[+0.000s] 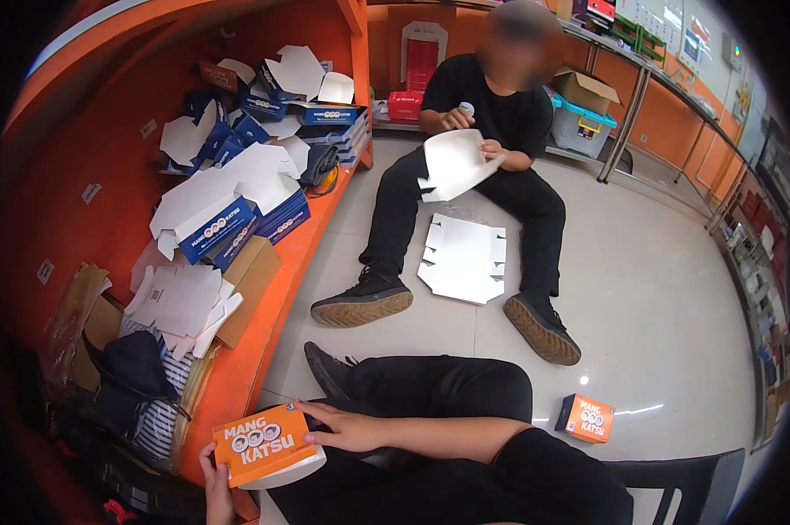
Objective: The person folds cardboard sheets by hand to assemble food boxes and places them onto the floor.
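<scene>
1. Presently, the box [262, 444] lies lower left, between left hand [216, 483] and right hand [327, 427].
2. Left hand grasps its left edge; right hand grips its right end.
3. Second box [590, 418] on floor [666, 289], lower right, well apart.

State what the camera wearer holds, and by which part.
An orange Mang Katsu box: left hand at its left edge, right hand at its right end, as pictured.

Orange dominates our view

We see an orange shelf [233, 394] down the left of the frame and pale, glossy floor tiles [649, 297] across the centre, with light [585, 381] glinting lower right. At upper right we find a metal-legged table [627, 122] before an orange wall [662, 129]
</scene>
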Motion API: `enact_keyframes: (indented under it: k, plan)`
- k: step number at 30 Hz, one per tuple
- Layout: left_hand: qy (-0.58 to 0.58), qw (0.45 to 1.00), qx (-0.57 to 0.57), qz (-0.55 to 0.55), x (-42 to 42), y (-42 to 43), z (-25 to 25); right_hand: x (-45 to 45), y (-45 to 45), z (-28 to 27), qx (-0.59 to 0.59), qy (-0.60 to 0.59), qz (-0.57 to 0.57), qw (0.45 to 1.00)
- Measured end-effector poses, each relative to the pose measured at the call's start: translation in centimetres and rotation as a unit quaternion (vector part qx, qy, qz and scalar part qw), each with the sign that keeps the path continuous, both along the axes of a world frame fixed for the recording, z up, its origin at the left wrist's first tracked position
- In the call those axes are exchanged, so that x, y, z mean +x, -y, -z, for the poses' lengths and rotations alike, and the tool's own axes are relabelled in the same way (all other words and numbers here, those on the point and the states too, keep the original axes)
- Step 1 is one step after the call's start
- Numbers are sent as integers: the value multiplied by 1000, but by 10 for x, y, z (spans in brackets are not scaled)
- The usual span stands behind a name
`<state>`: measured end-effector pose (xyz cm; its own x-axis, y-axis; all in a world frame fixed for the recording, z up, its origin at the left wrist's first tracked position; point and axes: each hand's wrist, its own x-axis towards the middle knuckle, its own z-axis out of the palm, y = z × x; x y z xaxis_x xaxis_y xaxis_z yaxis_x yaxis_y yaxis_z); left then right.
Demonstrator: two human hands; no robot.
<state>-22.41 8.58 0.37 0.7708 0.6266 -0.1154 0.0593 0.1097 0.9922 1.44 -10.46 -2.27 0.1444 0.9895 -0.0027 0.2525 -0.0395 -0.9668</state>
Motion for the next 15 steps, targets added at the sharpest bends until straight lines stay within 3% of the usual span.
enact_keyframes:
  k: [5,7,9,10,13,15]
  plan:
    - [-9,995,100,-13,10,4,16,-3,-8,28,-39,-84,47,995]
    - [-13,991,127,-43,13,8,23,-5,-10,36,-37,-172,53,983]
    - [55,997,22,-44,20,20,17,-4,-14,55,-25,-257,41,965]
    - [89,995,-30,-45,24,24,13,-4,-12,47,-54,-276,47,958]
    - [76,994,-6,-74,27,17,22,-3,-3,24,-92,-332,38,938]
    - [39,992,87,-80,32,9,21,-7,5,9,-70,-328,38,941]
